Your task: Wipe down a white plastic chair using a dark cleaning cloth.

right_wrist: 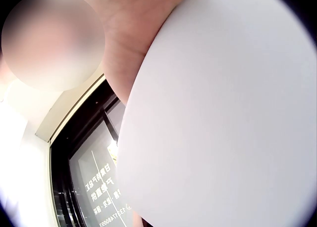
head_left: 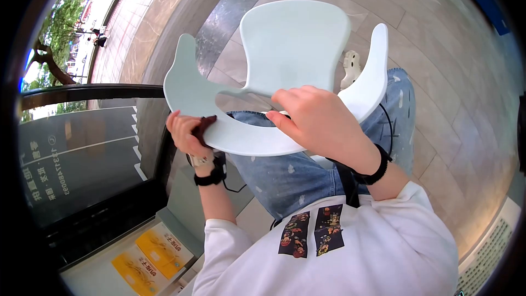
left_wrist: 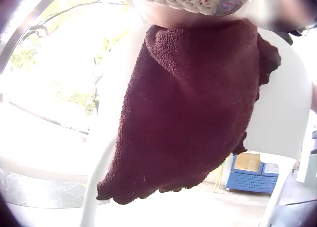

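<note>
A pale plastic chair (head_left: 296, 41) with a curved back and arms is held over the person's jeans-clad legs. At its left curved edge the left hand (head_left: 185, 132) holds a dark maroon cloth (head_left: 204, 130). In the left wrist view the same cloth (left_wrist: 183, 108) hangs spread out from the hand, in front of the chair. The right hand (head_left: 320, 116) grips the near curved rim beside the opening, its thumb on the person's side. In the right wrist view, the palm (right_wrist: 129, 34) lies along the edge of a broad white chair surface (right_wrist: 218, 113).
At the left stands a dark-framed glass door (head_left: 93, 148) with white lettering. Yellow printed boxes (head_left: 145, 260) lie at lower left. A pale shoe (head_left: 350, 68) shows beyond the chair on the tiled floor (head_left: 455, 77). A blue cabinet (left_wrist: 252, 175) stands in the background.
</note>
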A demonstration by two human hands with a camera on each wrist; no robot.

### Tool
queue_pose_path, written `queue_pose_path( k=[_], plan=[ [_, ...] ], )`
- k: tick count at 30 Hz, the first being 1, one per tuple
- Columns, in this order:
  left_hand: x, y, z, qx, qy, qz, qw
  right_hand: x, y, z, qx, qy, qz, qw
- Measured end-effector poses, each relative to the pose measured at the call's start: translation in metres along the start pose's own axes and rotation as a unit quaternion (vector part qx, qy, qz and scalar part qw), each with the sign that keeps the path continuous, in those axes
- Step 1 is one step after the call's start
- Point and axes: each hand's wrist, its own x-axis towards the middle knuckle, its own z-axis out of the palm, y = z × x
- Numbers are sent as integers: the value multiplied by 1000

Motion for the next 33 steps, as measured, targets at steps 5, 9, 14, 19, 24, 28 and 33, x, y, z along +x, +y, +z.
queue_pose_path(
  k=[5, 9, 14, 19, 24, 28, 33],
  plan=[
    [13, -59, 4, -93, 21, -119, 988, 1, 0, 0, 8, -11, -3, 1000],
    [19, -63, 5, -155, 11, -142, 978, 1, 0, -4, 30, -27, 2, 999],
    [21, -44, 1, -115, -8, -142, 983, 2, 0, -5, 36, -38, 6, 999],
    [12, 2, -2, -71, -7, -137, 988, 1, 1, -5, 57, -50, 26, 997],
    [5, 69, 6, -9, -7, -139, 990, 0, -1, -6, 40, -43, 28, 998],
    [2, 89, 12, -3, -6, -143, 990, 2, -1, -5, 43, -54, 35, 997],
    [0, 82, 4, -32, 13, -211, 977, 3, 1, -5, 56, -58, 36, 996]
  ],
)
